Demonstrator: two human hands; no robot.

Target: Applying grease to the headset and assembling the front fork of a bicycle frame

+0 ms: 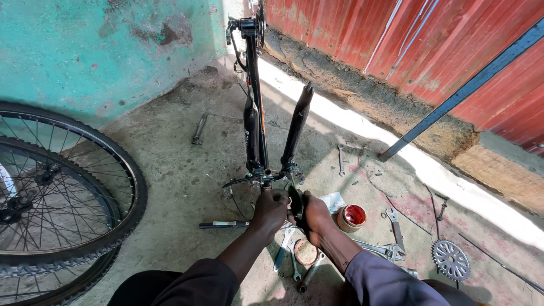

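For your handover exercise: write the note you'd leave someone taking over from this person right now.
Left hand and right hand both grip the lower end of the upturned bicycle fork, near its headset.
Open grease tin, its lid, spanners and chainring lie on the concrete floor to the right; two wheels left.
Fork is out of any frame; headset work unfinished.

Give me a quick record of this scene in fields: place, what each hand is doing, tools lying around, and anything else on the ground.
Place: concrete floor by a turquoise wall and a red corrugated sheet wall
Left hand: grips the base of the upside-down bicycle fork
Right hand: wrapped around a dark part beside the left hand
Tools: adjustable wrench, spanner, loose wrench
Also there: open grease tin, its lid, chainring, two spoked wheels
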